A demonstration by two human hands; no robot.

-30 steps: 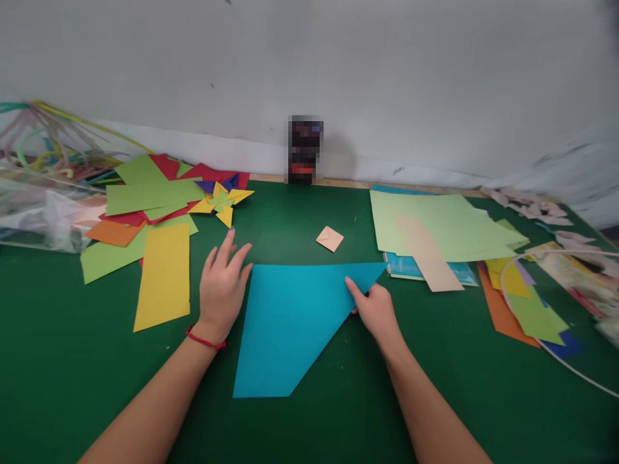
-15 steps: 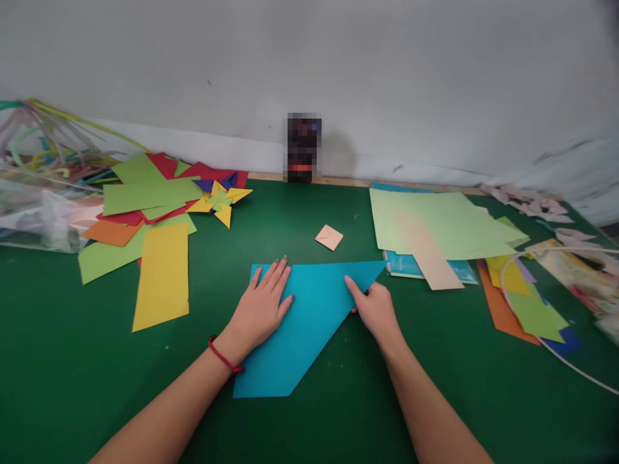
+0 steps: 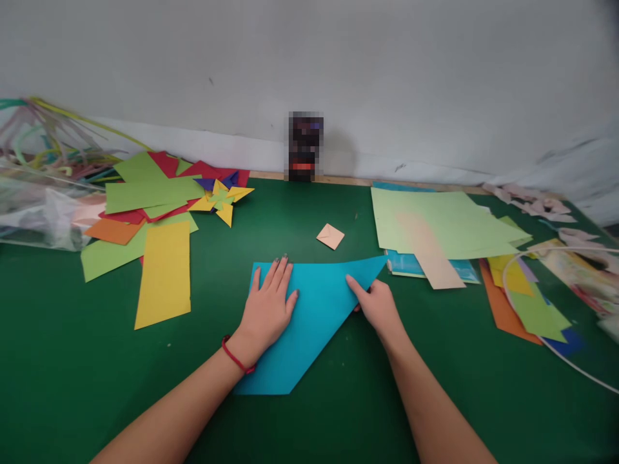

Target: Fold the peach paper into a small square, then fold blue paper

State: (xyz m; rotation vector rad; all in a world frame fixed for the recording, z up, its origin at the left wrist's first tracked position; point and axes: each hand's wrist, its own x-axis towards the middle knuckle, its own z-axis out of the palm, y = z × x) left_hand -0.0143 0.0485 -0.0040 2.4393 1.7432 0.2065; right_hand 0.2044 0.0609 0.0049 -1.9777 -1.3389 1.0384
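Observation:
A blue sheet of paper [image 3: 316, 322] lies on the green table before me, with a slanted edge down its right side. Flat on its left part rests my left hand [image 3: 267, 303], fingers stretched out, a red cord bracelet on the wrist. My right hand [image 3: 374, 301] pinches the slanted edge near the pointed upper right corner, thumb on top and the other fingers underneath, mostly hidden. That corner looks slightly raised. Just beyond the sheet sits a small folded peach paper square [image 3: 331, 236].
At left are a yellow paper strip [image 3: 164, 277], green and red papers, a folded star [image 3: 221, 200] and a plastic bag [image 3: 43, 212]. Pale green sheets [image 3: 445, 222] and a peach strip [image 3: 435, 258] lie at right, near a white cable [image 3: 573, 367]. A blurred-out dark object [image 3: 304, 145] stands against the wall.
My left hand has slid slightly right on the blue paper. The right hand keeps its pinch, and the sheet's upper right corner has lifted a little.

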